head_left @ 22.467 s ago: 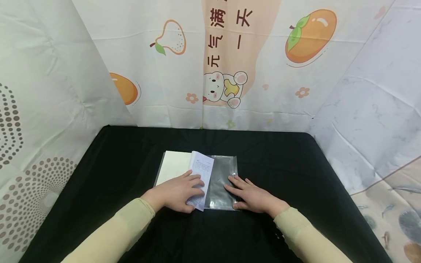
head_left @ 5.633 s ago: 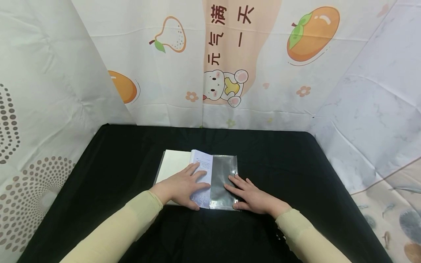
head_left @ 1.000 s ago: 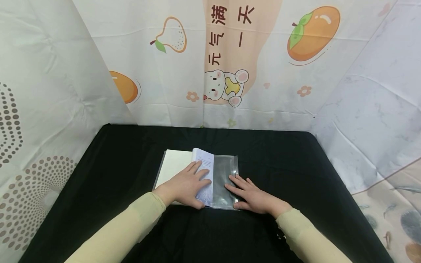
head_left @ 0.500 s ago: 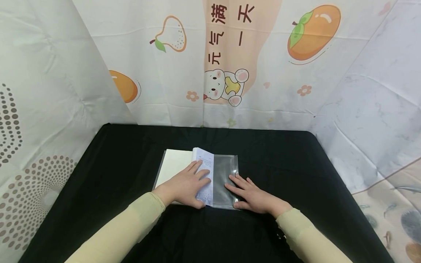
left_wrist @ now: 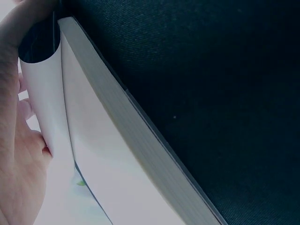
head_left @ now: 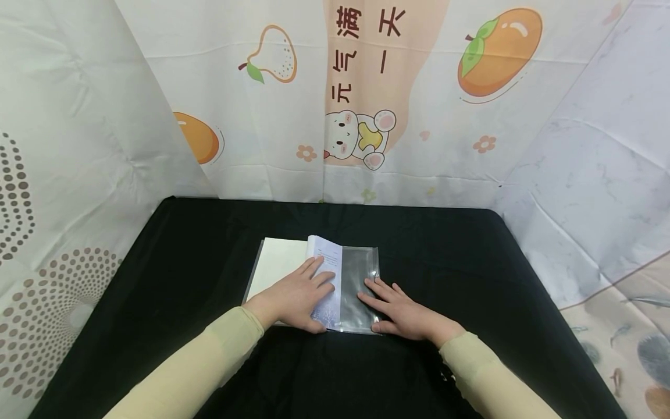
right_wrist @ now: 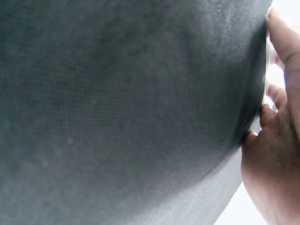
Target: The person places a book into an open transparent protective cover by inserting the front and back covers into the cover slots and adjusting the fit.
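Note:
A book (head_left: 277, 262) lies open on the black cloth, its blank cream page on the left. Across its middle stands a bluish-white printed cover flap (head_left: 330, 256), curved upward in the left wrist view. My left hand (head_left: 293, 297) rests on this flap with fingers spread; in the left wrist view the same hand (left_wrist: 18, 173) lies against the flap beside the page block (left_wrist: 117, 108). A clear plastic cover (head_left: 353, 273) extends to the right from under the flap. With spread fingers, my right hand (head_left: 403, 314) presses the plastic's right edge. Palms hide part of the flap and plastic.
Black cloth (head_left: 429, 244) covers the table around the book. A white fruit-printed curtain (head_left: 235, 145) hangs behind the far edge, with a dotted curtain (head_left: 78, 174) on the left and a marbled one (head_left: 591, 157) on the right.
Since the oldest frame, the flap's slanted edge has straightened and the left hand has shifted right on it. Over the last second the flap edge creeps slightly right; the right hand stays put.

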A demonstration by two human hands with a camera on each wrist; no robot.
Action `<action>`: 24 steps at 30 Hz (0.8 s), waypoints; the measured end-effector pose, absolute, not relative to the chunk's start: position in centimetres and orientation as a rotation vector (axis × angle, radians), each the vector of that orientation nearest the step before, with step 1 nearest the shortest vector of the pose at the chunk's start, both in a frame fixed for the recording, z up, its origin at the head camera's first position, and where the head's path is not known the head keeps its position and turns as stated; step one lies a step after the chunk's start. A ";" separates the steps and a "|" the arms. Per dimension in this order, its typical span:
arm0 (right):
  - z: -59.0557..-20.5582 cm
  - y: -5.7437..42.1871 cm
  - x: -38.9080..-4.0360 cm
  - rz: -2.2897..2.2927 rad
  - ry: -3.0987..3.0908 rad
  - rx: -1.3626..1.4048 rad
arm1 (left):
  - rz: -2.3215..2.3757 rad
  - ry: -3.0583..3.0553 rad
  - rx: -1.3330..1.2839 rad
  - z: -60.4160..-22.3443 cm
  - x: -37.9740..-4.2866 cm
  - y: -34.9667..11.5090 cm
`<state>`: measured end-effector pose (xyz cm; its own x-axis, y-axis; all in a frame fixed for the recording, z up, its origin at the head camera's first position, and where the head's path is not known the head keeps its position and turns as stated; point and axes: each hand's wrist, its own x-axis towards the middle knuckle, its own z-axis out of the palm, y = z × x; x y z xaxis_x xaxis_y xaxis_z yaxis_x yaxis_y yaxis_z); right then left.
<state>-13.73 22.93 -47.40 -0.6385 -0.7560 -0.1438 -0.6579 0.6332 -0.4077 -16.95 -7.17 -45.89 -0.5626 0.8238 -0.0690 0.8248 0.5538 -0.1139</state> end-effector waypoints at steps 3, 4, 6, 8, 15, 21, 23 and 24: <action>-47.4 23.0 -13.7 -0.462 2.556 -1.137 | -0.200 2.766 1.457 -46.0 -17.0 -7.1; -47.4 23.0 -13.7 -0.462 2.556 -1.136 | -0.198 2.767 1.454 -46.0 -17.0 -7.1; -47.5 23.0 -13.8 -0.461 2.556 -1.135 | -0.196 2.770 1.453 -46.1 -17.0 -7.1; -47.5 23.0 -13.8 -0.460 2.557 -1.134 | -0.192 2.772 1.453 -46.1 -17.0 -7.1; -47.5 23.0 -13.8 -0.465 2.552 -1.134 | -0.180 2.780 1.452 -46.2 -16.9 -7.1; -47.6 23.0 -13.8 -0.459 2.554 -1.124 | -0.174 2.781 1.447 -46.2 -17.0 -7.0; -47.5 23.0 -13.8 -0.457 2.554 -1.123 | -0.176 2.783 1.445 -46.2 -17.0 -7.0; -47.5 22.9 -13.8 -0.456 2.554 -1.122 | -0.176 2.783 1.445 -46.2 -17.0 -7.0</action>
